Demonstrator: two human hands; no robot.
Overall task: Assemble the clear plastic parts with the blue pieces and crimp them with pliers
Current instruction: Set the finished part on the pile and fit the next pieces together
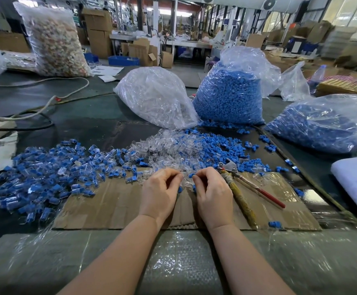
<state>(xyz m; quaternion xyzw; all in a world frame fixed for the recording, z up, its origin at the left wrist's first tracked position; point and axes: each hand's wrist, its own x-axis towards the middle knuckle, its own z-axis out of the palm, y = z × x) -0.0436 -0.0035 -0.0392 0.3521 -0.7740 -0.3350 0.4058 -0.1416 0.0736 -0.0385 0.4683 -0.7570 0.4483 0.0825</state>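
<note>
Two bare forearms reach forward over a sheet of cardboard (113,201). Left hand (159,193) curls its fingers around what looks like a clear plastic part, hard to make out. Right hand (212,193) pinches a blue piece (191,175) at its fingertips, facing the left hand, nearly touching. Loose clear parts (169,143) and blue pieces (220,145) lie heaped just beyond both hands. Pliers (243,184) rest beside the right hand, nearer it than the left, long axis running away from the person, jaws pointing toward the heap. Finished pieces (45,177) spread leftward.
</note>
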